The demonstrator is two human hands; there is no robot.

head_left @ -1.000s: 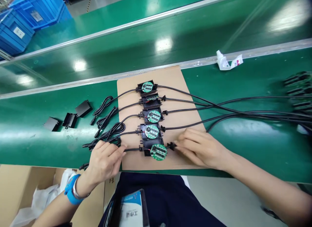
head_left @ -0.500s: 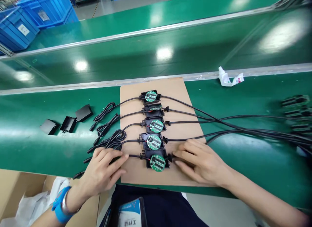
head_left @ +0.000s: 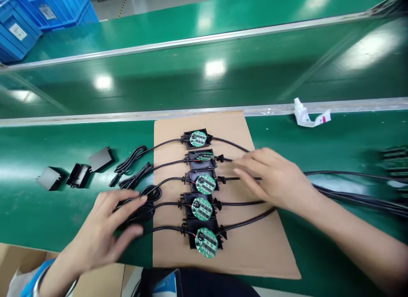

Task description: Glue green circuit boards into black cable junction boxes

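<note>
Several open black housings with round green circuit boards stand in a column on a cardboard sheet (head_left: 248,254). The nearest board (head_left: 206,242) rests tilted over its housing's front edge; the farthest board (head_left: 198,138) lies in its housing. My right hand (head_left: 274,175) is over the black cables right of the second and third housings, fingers bent; whether it grips a cable is unclear. My left hand (head_left: 108,229) has its thumb and fingers apart beside the coiled cables (head_left: 140,212), partly covering them, with nothing visibly held.
Three black cases, one of them (head_left: 102,159), lie at the left. Blue bins (head_left: 51,12) stand at the back left. A crumpled white wrapper (head_left: 310,116) lies at the right near a metal rail; more boards (head_left: 395,161) are at the far right.
My right hand has left the nearest housing's cable end and moved up and right over the farther cables. My left hand has shifted left, off the nearest cable. The view has shifted a little.
</note>
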